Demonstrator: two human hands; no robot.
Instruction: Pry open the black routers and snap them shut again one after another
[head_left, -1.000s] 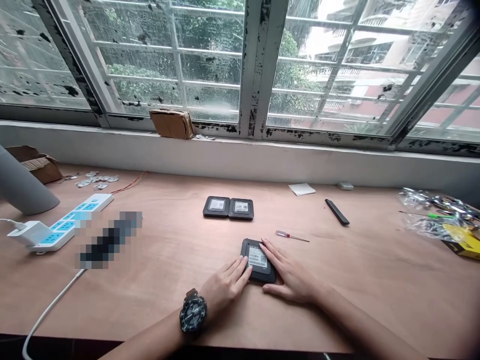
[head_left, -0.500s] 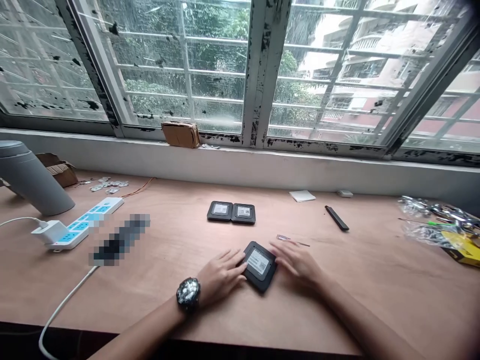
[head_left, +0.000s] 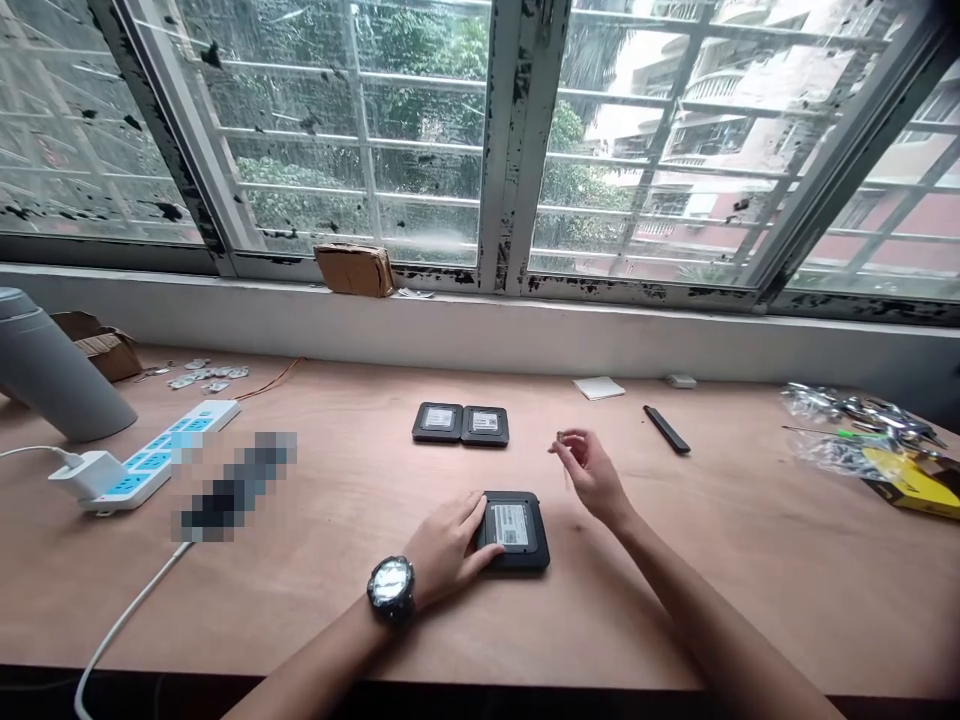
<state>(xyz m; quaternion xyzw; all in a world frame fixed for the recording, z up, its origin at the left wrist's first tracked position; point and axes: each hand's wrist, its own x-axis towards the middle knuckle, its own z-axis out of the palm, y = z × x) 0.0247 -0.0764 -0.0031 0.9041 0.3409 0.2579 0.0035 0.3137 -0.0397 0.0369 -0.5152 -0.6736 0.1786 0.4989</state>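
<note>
A black flat device (head_left: 517, 528) with a white label lies on the wooden table (head_left: 712, 560) in front of me. My left hand (head_left: 446, 550), a watch on its wrist, grips the device's left edge with fingers and thumb. My right hand (head_left: 592, 475) is lifted off the table to the device's upper right. Its fingers pinch a small screwdriver (head_left: 561, 437), of which only the tip of the handle shows. Two more black devices (head_left: 460, 423) lie side by side farther back.
A white power strip (head_left: 161, 450) with a plugged charger lies left, beside a grey cylinder (head_left: 45, 370) and a cardboard box (head_left: 101, 345). A black bar (head_left: 666, 428) and a white pad (head_left: 598, 387) sit back right. Plastic bags (head_left: 855, 420) and a yellow box (head_left: 907, 482) are at far right.
My right hand left the device, picked the small screwdriver off the table and lifted it. The device was turned square under my left hand.
</note>
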